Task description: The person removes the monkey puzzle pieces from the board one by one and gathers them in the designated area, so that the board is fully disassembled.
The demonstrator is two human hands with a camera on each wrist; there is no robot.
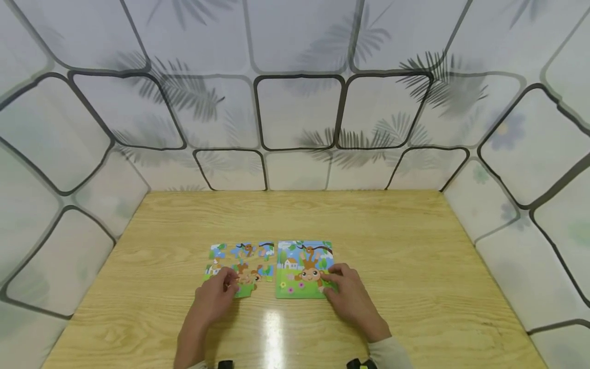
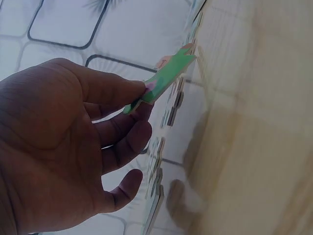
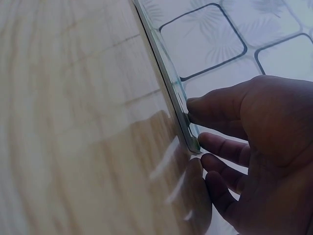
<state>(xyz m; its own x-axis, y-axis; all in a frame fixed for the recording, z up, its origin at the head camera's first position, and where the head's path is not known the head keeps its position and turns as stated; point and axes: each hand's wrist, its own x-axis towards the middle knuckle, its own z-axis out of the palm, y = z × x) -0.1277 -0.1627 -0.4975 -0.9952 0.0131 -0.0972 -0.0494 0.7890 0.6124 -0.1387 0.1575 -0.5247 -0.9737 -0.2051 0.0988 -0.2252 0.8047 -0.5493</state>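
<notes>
My left hand (image 1: 216,297) pinches a green jigsaw piece (image 2: 168,76) with a bit of pink between thumb and forefinger, its other fingers loosely bent. Beneath and beyond that hand lie several loose jigsaw pieces (image 1: 266,249) with blue, brown and green print. To their right lies a square monkey picture puzzle (image 1: 299,261) flat on the table. My right hand (image 1: 350,297) rests its fingertips at the puzzle's right side near the lower corner; in the right wrist view its fingers touch the puzzle's edge (image 3: 168,88). Whether a small piece sits under those fingertips is hidden.
A wooden-grain table (image 1: 415,266) carries the puzzle and the pieces. Around its back and sides stand white walls (image 1: 299,113) with dark line patterns and grey leaves. Two small black objects (image 1: 226,364) show at the bottom edge of the head view.
</notes>
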